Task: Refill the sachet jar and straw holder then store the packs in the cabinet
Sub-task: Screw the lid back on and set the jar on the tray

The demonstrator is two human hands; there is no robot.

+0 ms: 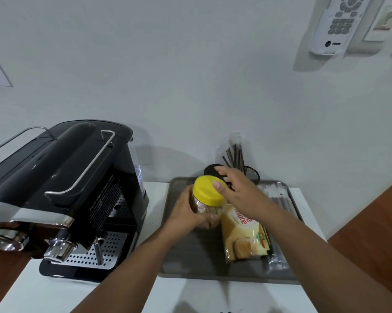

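The jar (204,205) is gripped around its body by the left hand (186,211) above the tray (190,251); its yellow lid (207,190) is touched by the right hand's (238,190) loosely spread fingers, directly above the sachet pack (242,236).

So the sachet jar (201,205) is a clear plastic one with a bright yellow lid (207,188) still on, tilted a bit and lifted over the left side of the grey tray (190,251); you can see pale sachets inside. The yellow creamer pack (242,236) lies flat on the tray just right of the jar. A clear pack of straws (278,199) lies along the tray's right edge, partly under the creamer pack. The black mesh straw holder (252,173) stands upright behind the tray by the wall, with a few dark straws (234,157) sticking up.
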